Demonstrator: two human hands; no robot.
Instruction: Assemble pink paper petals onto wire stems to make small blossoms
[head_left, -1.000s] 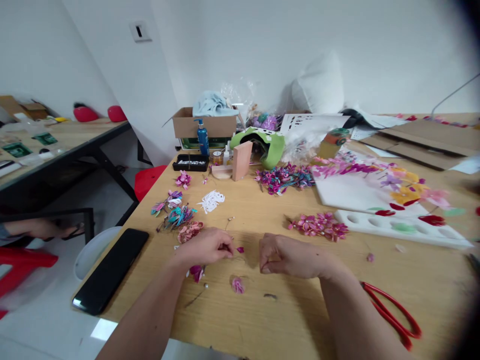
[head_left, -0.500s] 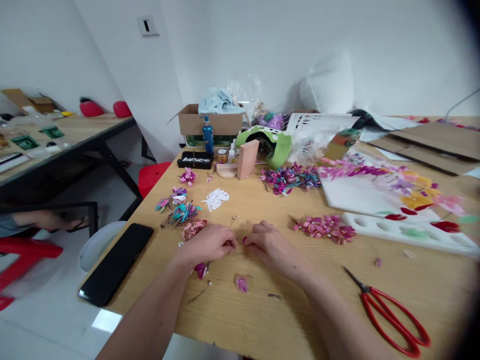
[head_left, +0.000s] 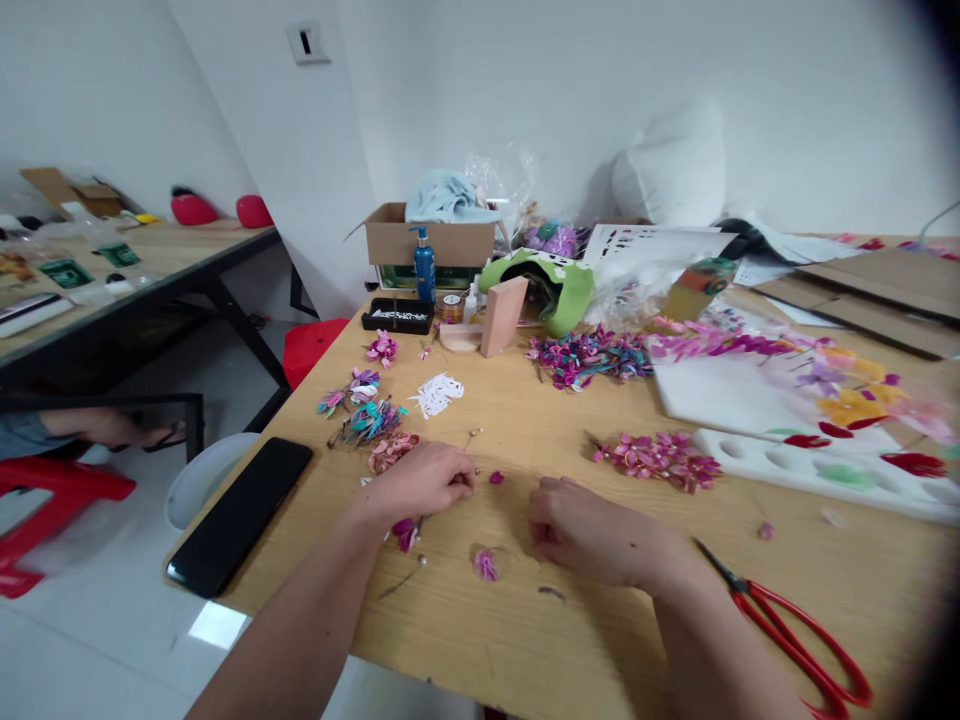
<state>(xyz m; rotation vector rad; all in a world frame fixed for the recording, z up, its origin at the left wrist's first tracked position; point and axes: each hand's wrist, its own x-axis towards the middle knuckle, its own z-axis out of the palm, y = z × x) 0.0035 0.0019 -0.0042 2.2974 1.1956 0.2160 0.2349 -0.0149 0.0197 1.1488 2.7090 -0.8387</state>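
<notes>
From the head, judged against the loose pink flower: left hand beyond and left, right hand to its right, fingers curled, any grip impossible to tell. Magenta petal beyond it, apparently unattached; blossom spray, farther right, looks bunched already.

The only view comes from a camera worn on the person's head, which looks forward and downward over the wooden surface. It stands above the near edge, so the left hand and the right hand appear at rather close range, below the centre. The white wall closes the view behind. The frame is wide, and at the left it reaches also the floor and a second surface, farther away.
</notes>
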